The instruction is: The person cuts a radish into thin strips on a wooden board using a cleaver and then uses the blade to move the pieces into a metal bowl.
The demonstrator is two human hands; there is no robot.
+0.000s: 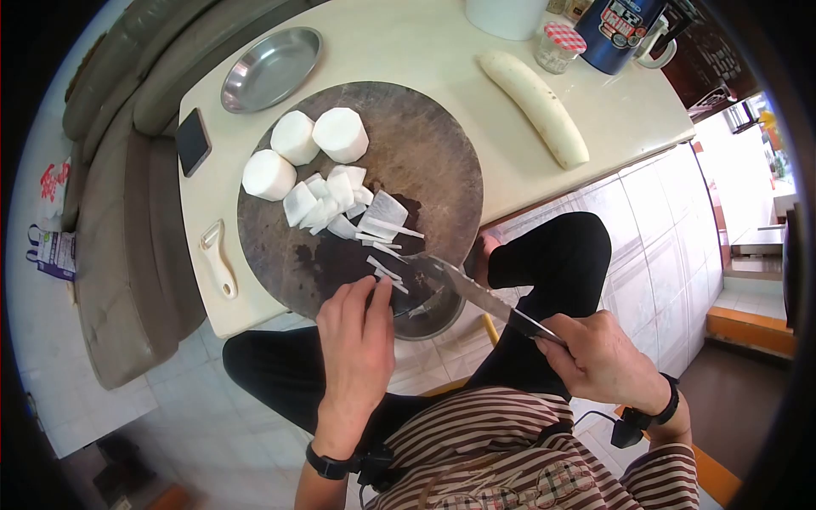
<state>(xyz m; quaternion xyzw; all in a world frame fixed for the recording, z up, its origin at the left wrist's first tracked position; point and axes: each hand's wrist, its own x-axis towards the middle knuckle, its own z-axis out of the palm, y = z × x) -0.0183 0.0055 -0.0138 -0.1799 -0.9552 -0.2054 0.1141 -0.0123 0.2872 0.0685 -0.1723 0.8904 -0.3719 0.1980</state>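
Note:
My right hand (pixel 595 357) is closed round the handle of a kitchen knife (pixel 476 293), whose blade reaches over the near right edge of a round wooden chopping board (pixel 433 127). With fingers stretched forward, my left hand (pixel 355 336) has its fingertips at some thin white radish strips (pixel 387 272) on the near part of the board. More strips and a flat slice (pixel 384 212) lie just beyond. Several cut radish pieces (pixel 327 200) are heaped mid-board, beside three thick peeled radish chunks (pixel 342 134). Below the board's near edge, a metal bowl (pixel 429 321) is partly hidden.
A whole white radish (pixel 535 106) lies to the board's right. On the left are a peeler (pixel 218 259), a phone (pixel 194 143) and an oval metal dish (pixel 272 70). A jar (pixel 559 48) and a blue jug (pixel 616 34) stand at the back of the table (pixel 408 51).

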